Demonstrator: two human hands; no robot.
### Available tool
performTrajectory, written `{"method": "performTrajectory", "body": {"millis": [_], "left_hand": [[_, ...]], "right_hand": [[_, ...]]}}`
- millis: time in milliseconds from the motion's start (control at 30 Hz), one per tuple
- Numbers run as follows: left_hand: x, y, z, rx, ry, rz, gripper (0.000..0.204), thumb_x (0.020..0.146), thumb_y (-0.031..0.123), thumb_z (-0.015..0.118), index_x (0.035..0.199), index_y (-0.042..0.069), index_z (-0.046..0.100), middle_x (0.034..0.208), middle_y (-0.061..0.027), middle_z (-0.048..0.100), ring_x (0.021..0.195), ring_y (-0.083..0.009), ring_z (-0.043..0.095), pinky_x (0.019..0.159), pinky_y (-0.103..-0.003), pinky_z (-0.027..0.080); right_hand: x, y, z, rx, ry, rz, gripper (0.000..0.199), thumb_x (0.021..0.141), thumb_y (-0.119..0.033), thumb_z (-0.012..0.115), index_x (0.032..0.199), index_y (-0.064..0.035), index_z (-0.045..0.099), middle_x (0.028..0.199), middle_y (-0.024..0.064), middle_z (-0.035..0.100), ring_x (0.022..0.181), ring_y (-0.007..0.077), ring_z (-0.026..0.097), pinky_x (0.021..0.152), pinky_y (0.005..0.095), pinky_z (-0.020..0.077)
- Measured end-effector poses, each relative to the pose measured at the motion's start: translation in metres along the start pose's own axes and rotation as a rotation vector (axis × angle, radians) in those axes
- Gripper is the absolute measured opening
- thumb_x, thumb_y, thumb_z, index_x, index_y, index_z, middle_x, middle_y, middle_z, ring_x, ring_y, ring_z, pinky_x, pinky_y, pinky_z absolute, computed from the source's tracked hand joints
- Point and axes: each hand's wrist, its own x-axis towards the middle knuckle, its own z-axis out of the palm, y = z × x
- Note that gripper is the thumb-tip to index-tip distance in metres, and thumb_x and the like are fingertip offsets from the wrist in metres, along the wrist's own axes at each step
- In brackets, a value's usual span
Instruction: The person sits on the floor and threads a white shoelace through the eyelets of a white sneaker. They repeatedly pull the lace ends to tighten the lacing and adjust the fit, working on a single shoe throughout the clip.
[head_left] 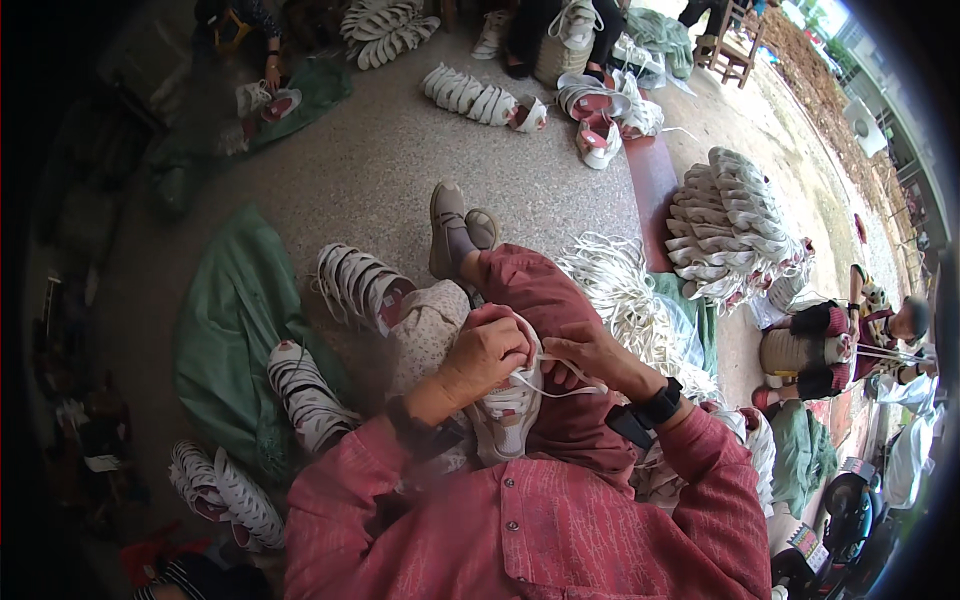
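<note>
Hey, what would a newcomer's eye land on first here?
Probably the white shoe at the centre, gripped by the left hand while the right hand pinches its lace. Then the tangled heap of white laces to the right, and beyond it a big stack of white shoes.

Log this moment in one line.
left hand: gripping shoe | right hand: handling white lace | shoe: on lap | left side: green sheet

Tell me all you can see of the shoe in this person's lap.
The shoe is white with a pinkish inside and a toe that looks like mesh. It lies in the lap, toe toward the person's body. A white lace runs slack from its front. The left grip is at its opening; the right grip seems to pinch the lace.
</note>
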Motion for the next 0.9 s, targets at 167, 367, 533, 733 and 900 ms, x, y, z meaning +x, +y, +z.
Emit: {"method": "performTrajectory", "body": {"millis": [167, 367, 533, 733, 900], "left_hand": [[0.005, 0.005, -0.007, 0.105, -0.026, 0.114, 0.005, 0.081, 0.004, 0.067, 0.08, 0.004, 0.063, 0.089, -0.0088, 0.061, 0.096, -0.028, 0.064, 0.083, -0.038, 0.05], [0.01, -0.002, -0.07, 0.13, -0.098, -0.217, 0.014, 0.075, 0.013, 0.074, 0.077, 0.002, 0.066, 0.078, -0.0101, 0.063, 0.075, -0.0268, 0.065, 0.066, -0.036, 0.049], [-0.027, -0.03, -0.13, 0.256, -0.003, -0.4, 0.015, 0.076, 0.015, 0.074, 0.078, 0.002, 0.067, 0.076, -0.0097, 0.063, 0.07, -0.0257, 0.062, 0.065, -0.036, 0.047], [-0.073, -0.031, -0.136, 0.364, 0.094, -0.514, 0.014, 0.077, 0.015, 0.074, 0.078, 0.002, 0.068, 0.076, -0.0078, 0.062, 0.069, -0.023, 0.062, 0.063, -0.035, 0.046], [-0.099, -0.029, -0.13, 0.285, 0.259, -0.474, 0.012, 0.083, 0.012, 0.072, 0.093, 0.004, 0.072, 0.075, -0.0067, 0.062, 0.071, -0.0205, 0.064, 0.064, -0.032, 0.047]], "right_hand": [[0.026, 0.003, 0.004, -0.424, 0.026, -0.668, 0.016, 0.092, -0.016, 0.059, 0.101, -0.0045, 0.066, 0.103, 0.0117, 0.061, 0.102, 0.0305, 0.059, 0.085, 0.0384, 0.0493], [0.04, 0.009, -0.003, -0.334, -0.116, -0.517, 0.016, 0.095, -0.017, 0.056, 0.096, -0.0027, 0.064, 0.098, 0.011, 0.052, 0.096, 0.028, 0.058, 0.084, 0.0383, 0.0478], [0.046, 0.004, -0.003, -0.247, -0.167, -0.475, 0.014, 0.097, -0.012, 0.057, 0.099, -0.0008, 0.065, 0.101, 0.0082, 0.054, 0.099, 0.0218, 0.057, 0.089, 0.0341, 0.0465], [0.035, -0.005, -0.003, 0.001, -0.25, -0.309, 0.018, 0.103, -0.013, 0.054, 0.11, 0.0006, 0.064, 0.107, 0.0036, 0.058, 0.106, 0.0145, 0.058, 0.094, 0.0277, 0.0453], [0.024, -0.015, -0.006, -0.031, -0.226, -0.305, 0.016, 0.099, 0.0, 0.052, 0.113, -0.0011, 0.061, 0.109, 0.0042, 0.058, 0.107, 0.015, 0.059, 0.092, 0.0294, 0.0477]]}}
